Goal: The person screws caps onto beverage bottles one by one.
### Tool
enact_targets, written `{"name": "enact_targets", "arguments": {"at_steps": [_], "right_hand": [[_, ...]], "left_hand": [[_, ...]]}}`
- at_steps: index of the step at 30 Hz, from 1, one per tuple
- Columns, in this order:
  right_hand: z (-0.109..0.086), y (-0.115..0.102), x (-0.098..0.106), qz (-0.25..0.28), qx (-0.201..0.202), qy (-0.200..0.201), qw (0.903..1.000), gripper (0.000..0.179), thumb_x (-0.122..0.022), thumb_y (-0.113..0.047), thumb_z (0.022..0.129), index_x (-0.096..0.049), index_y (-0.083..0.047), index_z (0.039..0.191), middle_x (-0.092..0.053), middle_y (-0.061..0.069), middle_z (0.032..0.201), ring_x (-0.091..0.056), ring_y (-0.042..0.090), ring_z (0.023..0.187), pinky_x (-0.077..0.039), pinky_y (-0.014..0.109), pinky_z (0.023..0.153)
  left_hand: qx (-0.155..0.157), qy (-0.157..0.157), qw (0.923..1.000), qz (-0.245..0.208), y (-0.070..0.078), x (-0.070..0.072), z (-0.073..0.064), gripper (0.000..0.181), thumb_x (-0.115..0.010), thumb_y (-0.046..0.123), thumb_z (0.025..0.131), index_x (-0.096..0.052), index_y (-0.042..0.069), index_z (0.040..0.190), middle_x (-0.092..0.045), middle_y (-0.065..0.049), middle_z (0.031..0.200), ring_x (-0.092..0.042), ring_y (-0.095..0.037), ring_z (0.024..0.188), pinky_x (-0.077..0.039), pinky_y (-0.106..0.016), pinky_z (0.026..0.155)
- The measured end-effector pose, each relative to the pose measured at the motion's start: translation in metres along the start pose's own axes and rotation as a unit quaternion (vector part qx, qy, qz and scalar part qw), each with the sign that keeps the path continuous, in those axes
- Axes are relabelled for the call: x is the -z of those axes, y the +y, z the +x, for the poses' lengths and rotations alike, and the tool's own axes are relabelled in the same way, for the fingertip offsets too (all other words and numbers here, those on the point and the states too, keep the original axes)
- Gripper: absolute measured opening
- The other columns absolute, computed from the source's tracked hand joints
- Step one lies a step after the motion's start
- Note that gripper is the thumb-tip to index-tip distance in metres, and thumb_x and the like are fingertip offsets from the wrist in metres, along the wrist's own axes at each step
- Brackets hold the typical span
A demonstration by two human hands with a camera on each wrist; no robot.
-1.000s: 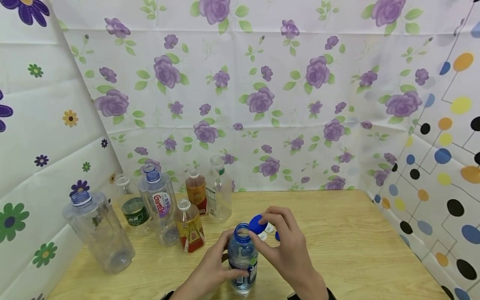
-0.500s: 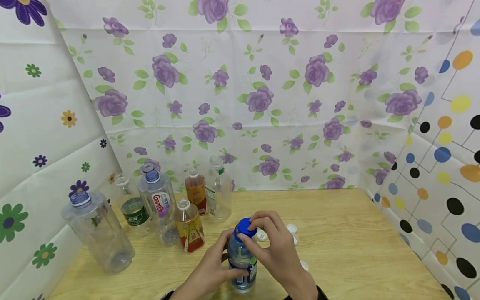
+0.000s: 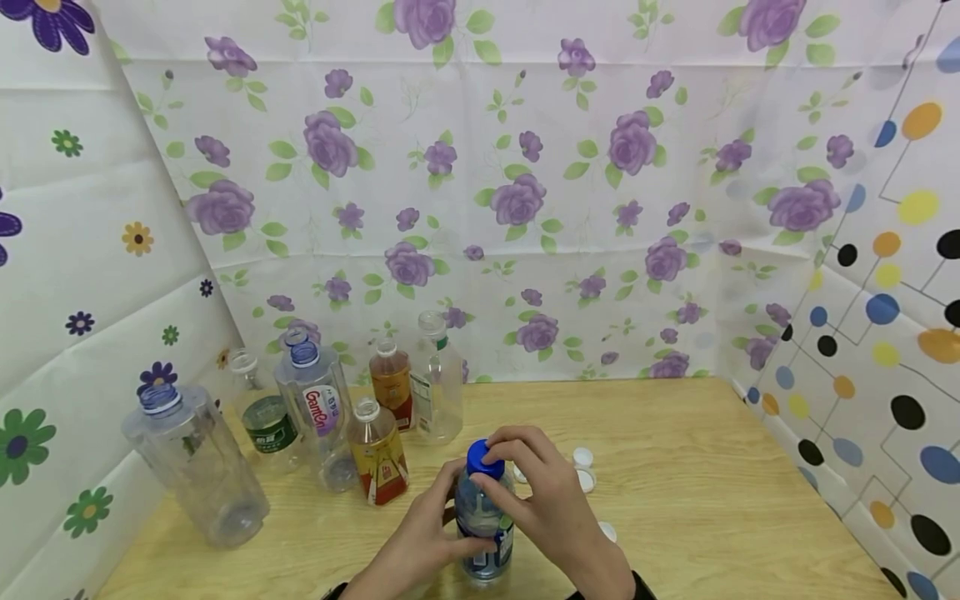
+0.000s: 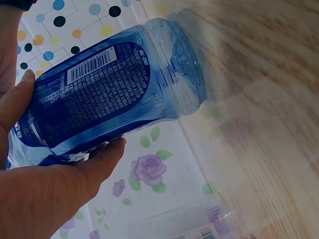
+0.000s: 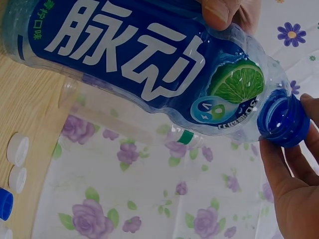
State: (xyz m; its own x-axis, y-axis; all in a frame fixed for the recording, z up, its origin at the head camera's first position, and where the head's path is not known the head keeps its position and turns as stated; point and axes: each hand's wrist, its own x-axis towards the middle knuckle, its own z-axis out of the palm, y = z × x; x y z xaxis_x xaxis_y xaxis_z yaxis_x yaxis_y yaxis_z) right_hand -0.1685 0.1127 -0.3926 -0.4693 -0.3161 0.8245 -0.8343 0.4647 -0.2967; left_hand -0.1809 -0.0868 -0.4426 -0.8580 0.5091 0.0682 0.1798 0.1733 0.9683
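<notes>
A blue-tinted plastic drink bottle point(image 3: 487, 560) with a dark blue label stands upright near the front of the table. My left hand point(image 3: 429, 532) grips its body from the left, the thumb across the label. Over the bottle's mouth sits a blue screw cap point(image 3: 486, 457), and my right hand point(image 3: 551, 512) pinches it between thumb and fingers. In the right wrist view, the label's lime picture point(image 5: 239, 82) faces the camera, while the cap point(image 5: 285, 119) covers the neck. The left wrist view shows the barcode side point(image 4: 92, 64) and the clear base.
Several uncapped bottles stand at the left and back, among them a large clear bottle point(image 3: 198, 467), a GanTen bottle point(image 3: 322, 412) and an amber one point(image 3: 378, 458). Loose white caps point(image 3: 582, 457) lie right of the hands; the right wrist view also shows a blue cap point(image 5: 5, 204).
My right hand has moved the blue cap leftward from beside the mouth, where it was tilted, onto the bottle's top. The cap now sits flatter. The left hand keeps its grip on the bottle.
</notes>
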Motion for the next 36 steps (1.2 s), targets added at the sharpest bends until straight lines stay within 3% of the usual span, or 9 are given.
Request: {"name": "enact_targets", "arguments": {"at_steps": [11,14,18,21,27,31,36], "right_hand": [[0.004,-0.002,0.003,-0.008,0.009,-0.019,0.9998,0.023,-0.07,-0.031,0.098,-0.063,-0.013,0.111,-0.06,0.004,0.12,-0.062,0.017,0.107,-0.055,0.018,0.091],[0.01,-0.002,0.009,-0.017,0.022,-0.052,0.9983,0.03,-0.071,-0.033,0.097,-0.061,-0.012,0.117,-0.058,0.006,0.126,-0.059,0.02,0.114,-0.057,0.023,0.091],[0.025,-0.002,0.02,-0.024,0.036,-0.127,0.991,0.041,-0.077,-0.031,0.094,-0.06,-0.013,0.126,-0.056,0.006,0.134,-0.055,0.021,0.124,-0.057,0.029,0.096],[0.039,0.0,0.029,-0.009,0.045,-0.2,0.9787,0.047,-0.078,-0.027,0.093,-0.059,-0.013,0.133,-0.055,0.006,0.137,-0.054,0.021,0.128,-0.055,0.031,0.1],[0.061,0.008,0.046,0.036,0.068,-0.334,0.9394,0.054,-0.072,-0.03,0.097,-0.053,-0.013,0.144,-0.053,0.006,0.145,-0.05,0.021,0.134,-0.051,0.032,0.107],[0.069,0.013,0.053,0.047,0.08,-0.384,0.9184,0.051,-0.071,-0.027,0.098,-0.055,-0.012,0.144,-0.054,0.005,0.146,-0.05,0.021,0.135,-0.05,0.031,0.108],[0.074,0.017,0.056,0.054,0.094,-0.413,0.9041,0.041,-0.067,-0.017,0.101,-0.06,-0.014,0.141,-0.055,0.003,0.145,-0.049,0.02,0.136,-0.05,0.033,0.109]], "left_hand": [[-0.006,-0.004,0.9999,0.008,0.002,0.0,0.0,0.089,-0.087,0.028,0.083,-0.034,0.018,0.152,-0.044,-0.014,0.152,-0.047,-0.04,0.137,-0.047,-0.06,0.108],[-0.011,-0.007,0.9999,0.008,0.004,0.0,0.0,0.088,-0.087,0.028,0.084,-0.033,0.016,0.153,-0.044,-0.014,0.153,-0.046,-0.04,0.138,-0.047,-0.061,0.108],[-0.005,-0.008,0.9999,0.006,0.004,0.001,-0.001,0.088,-0.086,0.027,0.084,-0.033,0.015,0.153,-0.043,-0.014,0.154,-0.046,-0.04,0.138,-0.047,-0.062,0.107],[-0.001,-0.009,1.0,0.0,0.003,0.001,-0.001,0.088,-0.086,0.027,0.084,-0.033,0.015,0.152,-0.043,-0.014,0.154,-0.046,-0.04,0.138,-0.047,-0.061,0.107],[0.003,-0.011,0.9998,-0.016,0.001,0.001,0.0,0.088,-0.086,0.027,0.084,-0.032,0.014,0.152,-0.044,-0.013,0.153,-0.047,-0.038,0.137,-0.047,-0.06,0.108],[0.005,-0.01,0.9997,-0.019,0.002,0.0,-0.001,0.09,-0.087,0.028,0.083,-0.032,0.014,0.152,-0.043,-0.014,0.153,-0.048,-0.038,0.136,-0.047,-0.06,0.108],[0.011,-0.008,0.9998,-0.015,0.003,0.001,-0.001,0.093,-0.088,0.03,0.082,-0.031,0.016,0.154,-0.041,-0.016,0.155,-0.048,-0.04,0.135,-0.047,-0.06,0.108]]}}
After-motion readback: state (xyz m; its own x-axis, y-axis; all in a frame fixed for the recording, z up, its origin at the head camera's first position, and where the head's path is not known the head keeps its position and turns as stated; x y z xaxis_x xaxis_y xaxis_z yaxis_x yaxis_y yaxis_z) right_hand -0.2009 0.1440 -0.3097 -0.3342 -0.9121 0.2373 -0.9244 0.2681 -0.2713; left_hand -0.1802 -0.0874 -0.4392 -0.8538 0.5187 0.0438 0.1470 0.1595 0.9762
